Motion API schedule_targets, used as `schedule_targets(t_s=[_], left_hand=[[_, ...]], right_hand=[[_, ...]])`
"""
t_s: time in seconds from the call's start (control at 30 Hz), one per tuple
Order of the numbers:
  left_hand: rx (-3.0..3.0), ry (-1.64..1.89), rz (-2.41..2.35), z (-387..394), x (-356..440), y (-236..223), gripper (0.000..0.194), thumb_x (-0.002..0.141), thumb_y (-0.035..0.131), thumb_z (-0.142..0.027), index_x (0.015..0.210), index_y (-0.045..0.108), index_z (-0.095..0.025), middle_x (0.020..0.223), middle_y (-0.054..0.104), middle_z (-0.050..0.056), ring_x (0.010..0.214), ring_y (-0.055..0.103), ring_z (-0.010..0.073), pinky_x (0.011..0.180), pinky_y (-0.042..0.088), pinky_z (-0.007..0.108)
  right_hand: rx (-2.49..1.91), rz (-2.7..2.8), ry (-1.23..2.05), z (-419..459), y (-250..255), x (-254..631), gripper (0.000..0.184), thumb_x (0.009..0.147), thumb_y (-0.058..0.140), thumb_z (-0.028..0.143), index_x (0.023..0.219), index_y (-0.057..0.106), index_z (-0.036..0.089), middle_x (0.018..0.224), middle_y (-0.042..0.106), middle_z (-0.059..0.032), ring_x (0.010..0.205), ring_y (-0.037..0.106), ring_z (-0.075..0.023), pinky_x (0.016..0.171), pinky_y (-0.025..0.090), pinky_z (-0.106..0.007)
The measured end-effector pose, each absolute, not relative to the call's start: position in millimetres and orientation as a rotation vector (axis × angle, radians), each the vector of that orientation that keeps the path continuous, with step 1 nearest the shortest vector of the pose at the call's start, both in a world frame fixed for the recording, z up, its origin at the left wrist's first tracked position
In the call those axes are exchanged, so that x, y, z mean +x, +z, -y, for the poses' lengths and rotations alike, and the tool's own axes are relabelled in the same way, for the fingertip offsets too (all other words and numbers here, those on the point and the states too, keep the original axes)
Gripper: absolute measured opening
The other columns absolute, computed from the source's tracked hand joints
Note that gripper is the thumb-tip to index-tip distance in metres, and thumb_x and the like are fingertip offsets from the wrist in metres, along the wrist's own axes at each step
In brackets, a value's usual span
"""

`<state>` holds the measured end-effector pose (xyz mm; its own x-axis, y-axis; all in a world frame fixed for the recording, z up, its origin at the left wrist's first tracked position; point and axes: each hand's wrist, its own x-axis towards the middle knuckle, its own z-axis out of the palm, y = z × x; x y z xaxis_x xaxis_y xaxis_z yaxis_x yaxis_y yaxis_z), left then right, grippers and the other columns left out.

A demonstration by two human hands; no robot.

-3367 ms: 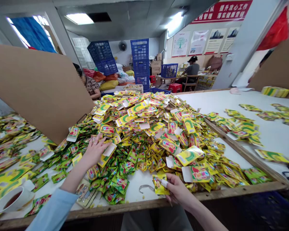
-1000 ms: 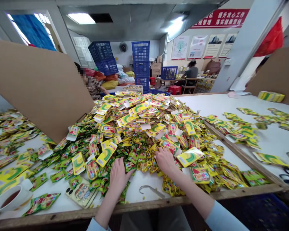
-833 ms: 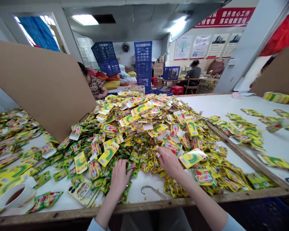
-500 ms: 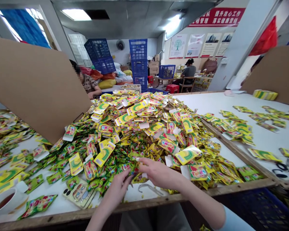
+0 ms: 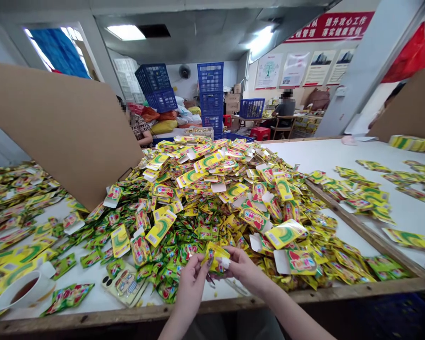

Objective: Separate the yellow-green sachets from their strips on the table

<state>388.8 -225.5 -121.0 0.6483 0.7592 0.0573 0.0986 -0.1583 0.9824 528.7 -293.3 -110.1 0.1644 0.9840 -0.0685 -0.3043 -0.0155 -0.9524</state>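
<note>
Just in front of the heap, my left hand (image 5: 191, 285) is closed on a small yellow sachet (image 5: 213, 256), its thumb and fingers pinching the left side. My right hand (image 5: 248, 270) grips the same sachet from the right, and something white shows at its fingertips. Part of the sachet is hidden by the fingers. Behind the hands rises a big mixed heap of green sachets (image 5: 166, 264), yellow sachets and small yellow cartons (image 5: 285, 233), several with open white flaps. A thin metal, wire-like object (image 5: 236, 286) lies partly under my right hand.
At the left front lie a phone in a cartoon case (image 5: 124, 284) and a cup of dark drink (image 5: 23, 295). A cardboard sheet (image 5: 67, 137) leans on the left. A wooden strip (image 5: 361, 236) edges the right side. Two people (image 5: 286, 111) sit beyond, near blue crates (image 5: 211, 89).
Both hands have come up from the front of the heap and now hold a yellow sachet between them. The camera view has turned slightly left.
</note>
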Motion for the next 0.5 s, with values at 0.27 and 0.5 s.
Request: schedule_targets(t_s=[0.27, 0.5], left_hand=[[2.260, 1.023, -1.301, 125, 373, -107, 0.068, 0.072, 0.057, -0.036, 0.130, 0.036, -0.008, 0.134, 0.039, 0.022, 0.131, 0.022, 0.0372, 0.105, 0.015, 0.056], [2.049, 1.014, -1.190, 100, 366, -115, 0.056, 0.071, 0.052, -0.033, 0.120, 0.042, -0.008, 0.128, 0.046, 0.022, 0.127, 0.031, 0.0351, 0.106, 0.014, 0.054]], right_hand=[[-1.097, 0.640, 1.034, 301, -112, 549, 0.034, 0.068, 0.070, 0.043, 0.085, 0.056, 0.016, 0.070, 0.062, 0.0013, 0.049, 0.058, -0.0096, 0.039, 0.046, -0.018], [-1.139, 0.694, 0.993, 316, -95, 558, 0.030, 0.066, 0.072, 0.038, 0.080, 0.059, 0.015, 0.061, 0.058, 0.0034, 0.044, 0.055, -0.0099, 0.036, 0.046, -0.020]])
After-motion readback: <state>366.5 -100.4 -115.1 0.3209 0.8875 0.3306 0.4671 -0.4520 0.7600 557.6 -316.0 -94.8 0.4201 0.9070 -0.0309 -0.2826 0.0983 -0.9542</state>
